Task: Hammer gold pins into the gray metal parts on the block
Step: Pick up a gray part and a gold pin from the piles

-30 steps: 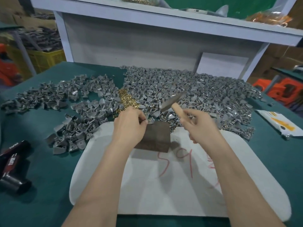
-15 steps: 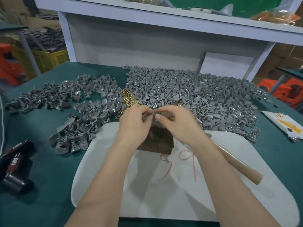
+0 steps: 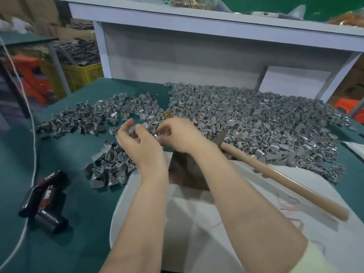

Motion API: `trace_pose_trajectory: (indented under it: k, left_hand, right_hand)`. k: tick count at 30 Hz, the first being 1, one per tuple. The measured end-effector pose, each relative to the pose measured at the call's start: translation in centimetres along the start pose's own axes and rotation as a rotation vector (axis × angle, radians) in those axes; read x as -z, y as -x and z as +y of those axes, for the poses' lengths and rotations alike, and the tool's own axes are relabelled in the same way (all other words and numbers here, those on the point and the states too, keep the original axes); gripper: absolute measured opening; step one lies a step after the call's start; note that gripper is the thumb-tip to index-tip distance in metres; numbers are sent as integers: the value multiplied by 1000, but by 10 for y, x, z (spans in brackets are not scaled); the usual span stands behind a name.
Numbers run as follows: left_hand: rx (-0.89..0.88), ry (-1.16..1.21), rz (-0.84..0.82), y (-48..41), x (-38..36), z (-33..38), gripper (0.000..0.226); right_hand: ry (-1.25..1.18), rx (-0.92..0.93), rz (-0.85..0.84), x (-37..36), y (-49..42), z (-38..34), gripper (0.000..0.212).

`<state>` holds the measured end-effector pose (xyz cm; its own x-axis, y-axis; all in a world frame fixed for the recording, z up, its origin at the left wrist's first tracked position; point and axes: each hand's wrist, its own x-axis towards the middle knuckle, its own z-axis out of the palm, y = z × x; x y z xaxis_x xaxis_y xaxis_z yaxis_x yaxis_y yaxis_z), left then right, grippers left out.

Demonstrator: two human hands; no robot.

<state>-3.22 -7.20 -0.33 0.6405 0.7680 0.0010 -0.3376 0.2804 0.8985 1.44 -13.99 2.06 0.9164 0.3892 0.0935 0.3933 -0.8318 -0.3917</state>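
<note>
Hammer (image 3: 285, 186) lies with its head at the block (image 3: 184, 170), handle pointing back toward your right. Your left hand (image 3: 137, 143) is loose-fingered; of the right hand (image 3: 183, 137), too blurred, I cannot tell.

Printed twice in white on the black-and-red tool (image 3: 42, 198) at the left of the bench (image 3: 78, 223): "TAPER", small near the top end, larger on the red band. Red handwriting on the white pad (image 3: 291, 210), not legible.
</note>
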Motion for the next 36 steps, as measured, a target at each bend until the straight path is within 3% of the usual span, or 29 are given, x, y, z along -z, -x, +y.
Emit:
trace_pose_trajectory:
  k: [3, 8, 10, 13, 17, 20, 23, 24, 26, 28, 30, 33, 36]
  left_hand:
    - [26, 32, 32, -2, 1, -3, 18]
    - [52, 37, 56, 0, -1, -2, 17]
    - [58, -5, 7, 0, -1, -3, 21]
    - [89, -70, -168, 3, -3, -3, 25]
    - [73, -143, -411, 12, -7, 0, 19]
    - [60, -136, -429, 12, -6, 1, 18]
    - [96, -74, -343, 8, -4, 0, 21]
    - [112, -48, -297, 6, -3, 0, 20]
    - [140, 11, -198, 2, -2, 0, 19]
    - [148, 36, -135, -1, 0, -1, 20]
    - [146, 54, -118, -3, 1, -2, 22]
    - [142, 93, -119, -2, 0, -3, 22]
    - [162, 152, -110, -1, -2, -4, 19]
  right_hand:
    - [162, -16, -142, -32, -15, -19, 15]
    - [135, -39, -84, -42, -26, -15, 18]
    - [85, -87, 21, -31, -23, -6, 15]
    - [-204, -144, 223, -3, -9, 8, 12]
    - [-476, -108, 228, 23, 17, 13, 9]
    - [-727, -52, 163, 27, 26, 12, 12]
    - [-884, -79, 165, 26, 21, 14, 15]
    - [-822, -115, 196, 22, 16, 16, 14]
    - [-461, -169, 218, 11, 3, 19, 9]
    - [-112, -188, 97, -1, -11, 16, 11]
    - [71, -210, -68, -15, -27, 10, 18]
    - [196, -238, -138, -28, -42, 0, 12]
    - [76, -243, -137, -37, -48, -2, 25]
